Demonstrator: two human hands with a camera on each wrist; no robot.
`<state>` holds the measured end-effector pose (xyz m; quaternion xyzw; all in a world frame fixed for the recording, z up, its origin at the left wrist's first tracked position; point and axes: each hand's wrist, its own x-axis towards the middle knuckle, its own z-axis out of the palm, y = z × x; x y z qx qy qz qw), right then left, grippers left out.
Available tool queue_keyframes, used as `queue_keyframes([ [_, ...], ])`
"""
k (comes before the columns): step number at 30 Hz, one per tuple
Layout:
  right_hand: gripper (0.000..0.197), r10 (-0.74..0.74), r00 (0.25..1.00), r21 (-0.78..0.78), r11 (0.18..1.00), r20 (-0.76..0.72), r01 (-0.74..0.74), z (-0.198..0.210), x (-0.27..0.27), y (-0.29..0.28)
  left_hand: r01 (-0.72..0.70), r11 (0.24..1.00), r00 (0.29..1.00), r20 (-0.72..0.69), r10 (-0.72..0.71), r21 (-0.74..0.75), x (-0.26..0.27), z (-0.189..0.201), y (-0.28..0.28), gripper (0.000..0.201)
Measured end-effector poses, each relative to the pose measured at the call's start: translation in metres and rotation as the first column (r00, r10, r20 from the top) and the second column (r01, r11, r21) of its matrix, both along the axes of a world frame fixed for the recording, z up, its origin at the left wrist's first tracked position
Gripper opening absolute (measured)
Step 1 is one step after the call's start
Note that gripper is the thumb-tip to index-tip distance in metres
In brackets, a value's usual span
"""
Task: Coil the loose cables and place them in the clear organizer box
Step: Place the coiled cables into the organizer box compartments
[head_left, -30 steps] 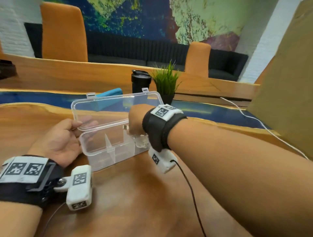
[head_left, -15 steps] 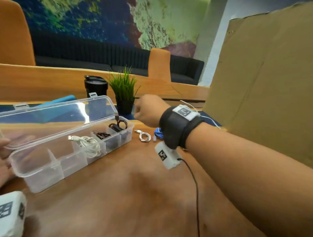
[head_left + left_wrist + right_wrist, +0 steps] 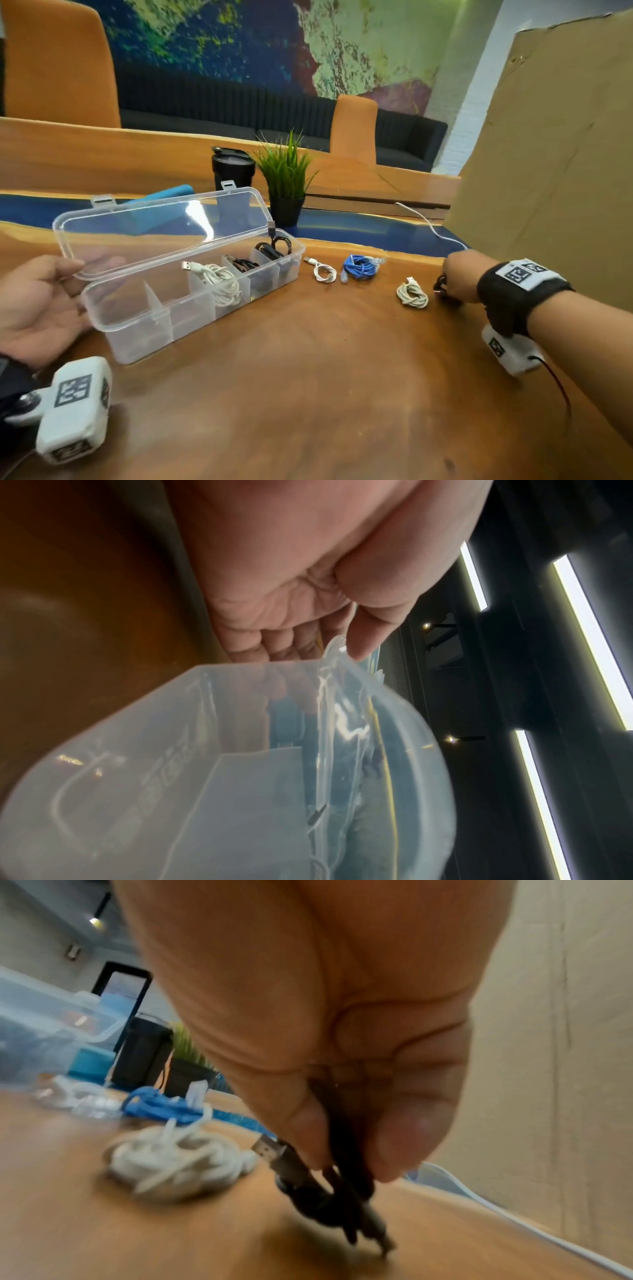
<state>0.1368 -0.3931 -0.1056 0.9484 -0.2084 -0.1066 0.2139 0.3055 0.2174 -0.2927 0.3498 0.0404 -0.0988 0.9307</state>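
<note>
The clear organizer box (image 3: pixel 137 329) stands at the left with its lid (image 3: pixel 161 229) up; a white coil (image 3: pixel 222 284) and two black coils (image 3: pixel 274 248) lie in its compartments. My left hand (image 3: pixel 37 301) holds the lid's left end between thumb (image 3: pixel 369 620) and fingers. On the table to the right lie a small white cable (image 3: pixel 323 272), a blue coil (image 3: pixel 359 267) and a cream coil (image 3: pixel 412 294). My right hand (image 3: pixel 457 277) at the far right pinches a coiled black cable (image 3: pixel 329 1188) just above the wood.
A tall cardboard sheet (image 3: pixel 555 154) stands close behind my right hand. A black tumbler (image 3: pixel 233 169), a potted grass plant (image 3: pixel 286 181) and a blue case (image 3: pixel 164 195) stand behind the box. A loose white wire (image 3: pixel 431 228) runs along the table under the cardboard.
My right hand left the box and swung far right, down to the table, where it now pinches a black cable. The left hand stays on the lid.
</note>
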Motion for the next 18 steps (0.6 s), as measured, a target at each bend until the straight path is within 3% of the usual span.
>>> queue_keyframes([
  [1, 0.017, -0.015, 1.000, -0.015, 1.000, 0.022, 0.016, 0.008, 0.002, 0.000, 0.072, 0.996, 0.997, 0.016, -0.071, -0.058, -0.052, 0.053, -0.040, 0.050],
  [3, 0.012, -0.013, 0.986, 0.064, 0.998, 0.164, 0.003, 0.030, 0.004, 0.006, -0.002, 0.984, 1.000, -0.011, 0.004, 0.180, -0.098, 0.105, -0.077, 0.042],
  [5, 0.008, -0.027, 0.928, 0.344, 0.932, 0.372, -0.111, 0.054, 0.005, 0.030, -0.075, 0.956, 0.997, 0.022, 0.072, 0.282, -0.123, 0.131, -0.102, 0.027],
  [6, 0.009, -0.047, 0.886, 0.510, 0.831, 0.461, -0.221, 0.064, 0.007, 0.050, -0.109, 0.945, 0.994, 0.020, 0.108, 0.307, -0.124, 0.133, -0.104, 0.026],
  [8, 0.023, -0.116, 0.847, 0.758, 0.522, 0.518, -0.392, 0.080, 0.004, 0.102, -0.151, 0.927, 0.988, 0.022, 0.153, 0.342, -0.122, 0.130, -0.098, 0.027],
  [10, 0.028, -0.119, 0.861, 0.861, 0.198, 0.495, -0.468, 0.086, 0.001, 0.158, -0.165, 0.916, 0.983, -0.017, 0.184, 0.366, -0.124, 0.130, -0.097, 0.027],
  [12, 0.026, -0.014, 0.877, 0.876, 0.032, 0.481, -0.481, 0.087, 0.001, 0.210, -0.139, 0.912, 0.986, -0.035, 0.165, 0.386, -0.124, 0.131, -0.096, 0.027],
  [15, 0.025, 0.153, 0.878, 0.887, 0.008, 0.454, -0.461, 0.077, 0.010, 0.272, -0.139, 0.907, 0.985, -0.040, 0.168, 0.397, -0.124, 0.130, -0.093, 0.026],
  [18, 0.024, 0.280, 0.886, 0.888, 0.171, 0.371, -0.426, 0.055, 0.028, 0.309, -0.142, 0.901, 0.984, -0.043, 0.174, 0.409, -0.126, 0.133, -0.095, 0.026],
])
